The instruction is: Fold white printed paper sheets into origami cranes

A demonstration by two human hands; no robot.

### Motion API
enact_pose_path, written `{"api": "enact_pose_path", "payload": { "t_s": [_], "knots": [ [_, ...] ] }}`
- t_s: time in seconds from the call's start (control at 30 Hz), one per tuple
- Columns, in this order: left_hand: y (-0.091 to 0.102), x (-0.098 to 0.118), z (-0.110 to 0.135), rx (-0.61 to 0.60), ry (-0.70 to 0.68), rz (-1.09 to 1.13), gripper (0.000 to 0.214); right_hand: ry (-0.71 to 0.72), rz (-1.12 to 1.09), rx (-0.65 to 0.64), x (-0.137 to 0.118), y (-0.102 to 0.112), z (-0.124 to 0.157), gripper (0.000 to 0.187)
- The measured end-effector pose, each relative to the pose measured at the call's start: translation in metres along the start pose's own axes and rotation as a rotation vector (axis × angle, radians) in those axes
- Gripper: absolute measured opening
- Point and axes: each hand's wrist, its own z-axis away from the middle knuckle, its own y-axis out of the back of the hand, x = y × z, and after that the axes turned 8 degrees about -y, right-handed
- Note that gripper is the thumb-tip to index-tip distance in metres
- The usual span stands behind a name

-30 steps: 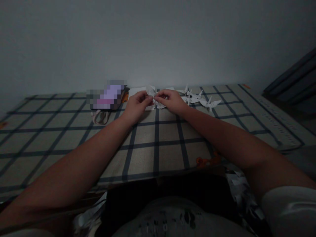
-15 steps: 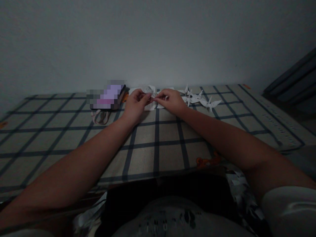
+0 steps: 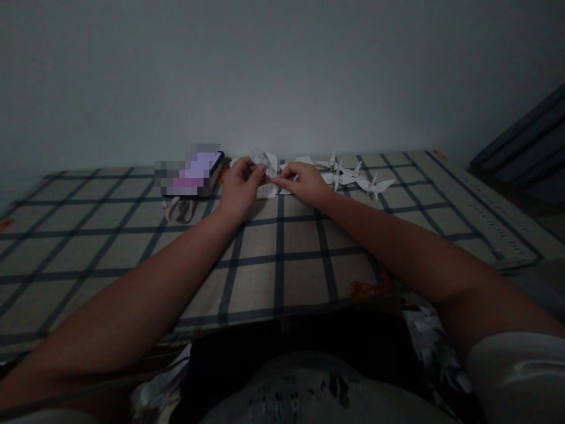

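My left hand [image 3: 241,185] is closed in a pinch, thumb against fingers, on a small piece of white paper [image 3: 263,157] that is largely hidden by the fingers. My right hand [image 3: 308,184] is pinched too, its fingertips meeting those of the left at the paper's near edge. Beneath and behind the hands lie flat printed paper sheets [image 3: 267,191]. Several white folded paper cranes [image 3: 377,186] rest in a cluster right of my right hand.
A phone [image 3: 196,174] with a lit purple screen leans left of my hands, a pale strap loop [image 3: 180,209] in front of it. Checked cloth [image 3: 304,282] covers the table. A grey wall [image 3: 282,76] rises directly behind. Dark slatted furniture [image 3: 529,141] stands at far right.
My left hand has shifted slightly left, and the paper behind its fingers shows a little higher. The right hand stays nearly in place, still pinching.
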Motion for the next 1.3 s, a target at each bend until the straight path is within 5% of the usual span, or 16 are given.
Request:
{"api": "enact_pose_path", "payload": {
  "t_s": [0.43,0.87,1.07,1.3],
  "knots": [
    [0.000,0.000,-0.001,0.040,-0.008,0.026,0.034,0.121,0.076,0.061,-0.005,0.004,0.003,0.011],
    [0.001,-0.006,0.001,0.077,-0.170,-0.097,0.039,0.005,-0.030,-0.061,-0.007,-0.001,-0.002,0.016],
    [0.004,0.000,0.001,-0.033,-0.044,-0.023,0.041,0.021,-0.163,0.014,-0.003,-0.001,0.000,0.030],
    [0.001,0.004,0.005,-0.117,0.041,0.000,0.041,-0.145,-0.377,-0.016,0.001,-0.004,-0.004,0.028]
  ]
}}
